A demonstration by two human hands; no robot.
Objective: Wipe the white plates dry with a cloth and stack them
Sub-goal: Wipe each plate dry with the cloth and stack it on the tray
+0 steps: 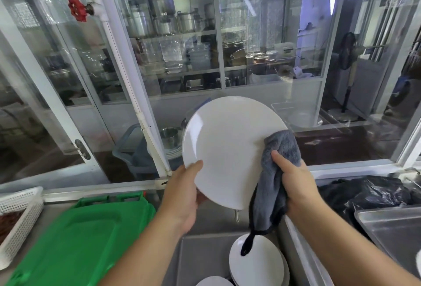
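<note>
Plate in hand: one white plate (227,146) was held up, tilted, above the sink (200,260), its face toward the camera.
Left hand: the left hand (182,194) gripped the plate's lower left rim, thumb on the face and fingers curled behind.
Right hand: the right hand (293,183) was closed around a grey cloth (275,176), pressing it against the plate's right edge.
Cloth: soft and pile-faced; a dark hanging loop dangled over the plates below.
Remaining plates: several white plates (255,260) lay leaning in the sink directly below; whether they were wet could not be told.
Handling, judged: the plate appeared rigid, glossy, probably slippery when damp, and breakable if dropped onto the steel.
Hold point, judged: the rim, pinched front and back, looked the safest purchase.
Surroundings: a green lid (75,240) lay at left and a black bag (369,192) at right.
</note>
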